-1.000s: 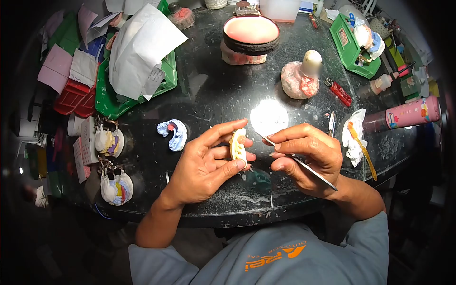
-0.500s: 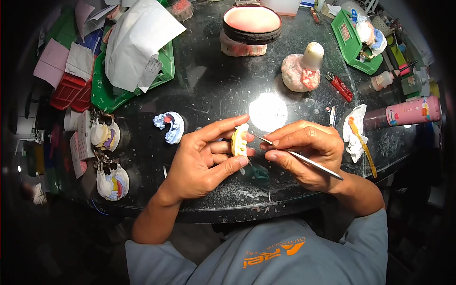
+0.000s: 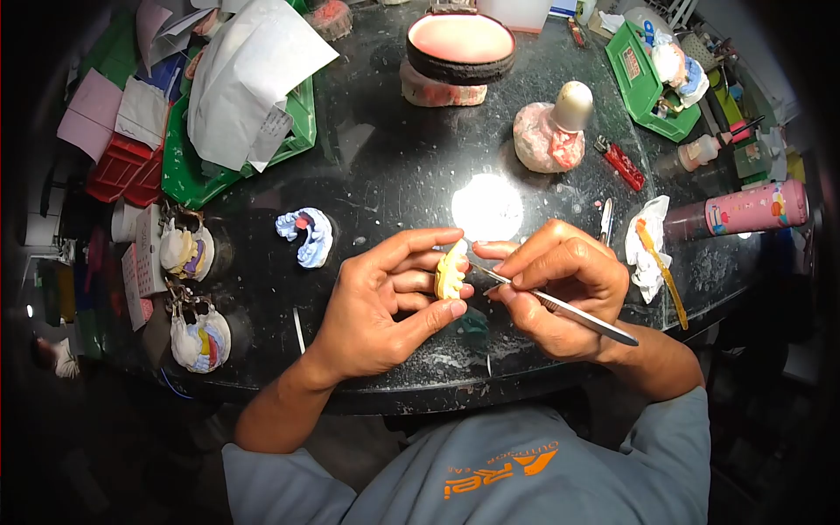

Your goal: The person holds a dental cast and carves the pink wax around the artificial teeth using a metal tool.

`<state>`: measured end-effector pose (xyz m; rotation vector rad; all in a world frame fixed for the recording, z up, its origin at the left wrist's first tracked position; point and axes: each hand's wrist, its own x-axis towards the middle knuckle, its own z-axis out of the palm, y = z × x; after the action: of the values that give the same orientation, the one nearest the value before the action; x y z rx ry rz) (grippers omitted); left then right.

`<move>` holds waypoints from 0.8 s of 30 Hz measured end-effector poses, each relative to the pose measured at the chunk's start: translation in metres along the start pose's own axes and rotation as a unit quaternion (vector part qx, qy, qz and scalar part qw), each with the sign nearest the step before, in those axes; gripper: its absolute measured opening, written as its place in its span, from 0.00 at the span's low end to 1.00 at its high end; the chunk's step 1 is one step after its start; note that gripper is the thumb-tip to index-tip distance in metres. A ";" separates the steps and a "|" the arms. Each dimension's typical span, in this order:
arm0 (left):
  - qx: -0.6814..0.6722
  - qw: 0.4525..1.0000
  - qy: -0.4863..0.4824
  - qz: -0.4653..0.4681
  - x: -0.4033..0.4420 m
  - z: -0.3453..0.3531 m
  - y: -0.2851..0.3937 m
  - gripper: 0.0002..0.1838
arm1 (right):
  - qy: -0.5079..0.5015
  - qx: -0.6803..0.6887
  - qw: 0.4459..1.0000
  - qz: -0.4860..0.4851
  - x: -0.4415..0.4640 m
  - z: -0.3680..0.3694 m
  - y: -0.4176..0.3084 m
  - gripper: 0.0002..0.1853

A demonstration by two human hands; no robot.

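Between the thumb and fingers of my left hand is a yellow dental model, tilted with its row of teeth facing right. My right hand grips a slim metal carving tool like a pen. Its thin tip points left and lies at the right side of the model; I cannot tell whether it touches. A blue-white dental cast rests on the bench to the left of my left hand. Two mounted dental models with coloured parts stand further left.
Papers lie over a green tray at the upper left. At the back stand a pink-filled round dish and a pinkish lump with a rounded knob. A red lighter, a tissue and a pink bottle lie to the right.
The yellow model has turned slightly in my left hand and sits a little lower and to the right. My right hand has shifted with the tool, its fingers spread a bit differently.
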<state>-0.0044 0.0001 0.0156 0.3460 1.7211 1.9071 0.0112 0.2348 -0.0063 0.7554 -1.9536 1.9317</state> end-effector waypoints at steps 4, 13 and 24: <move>-0.020 1.000 0.000 -0.003 -0.003 0.002 -0.003 0.32 | 0.004 -0.024 1.000 -0.019 0.002 0.001 -0.002 0.09; -0.041 0.999 -0.015 0.019 -0.003 0.000 -0.007 0.31 | -0.008 -0.050 0.998 -0.040 0.000 0.002 -0.002 0.09; -0.056 0.998 -0.016 0.012 -0.003 0.000 -0.008 0.29 | -0.050 -0.072 0.994 -0.059 0.001 0.000 -0.005 0.09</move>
<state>-0.0003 -0.0012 0.0084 0.3547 1.5886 1.9936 0.0126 0.2343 -0.0016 0.9205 -2.0310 1.6952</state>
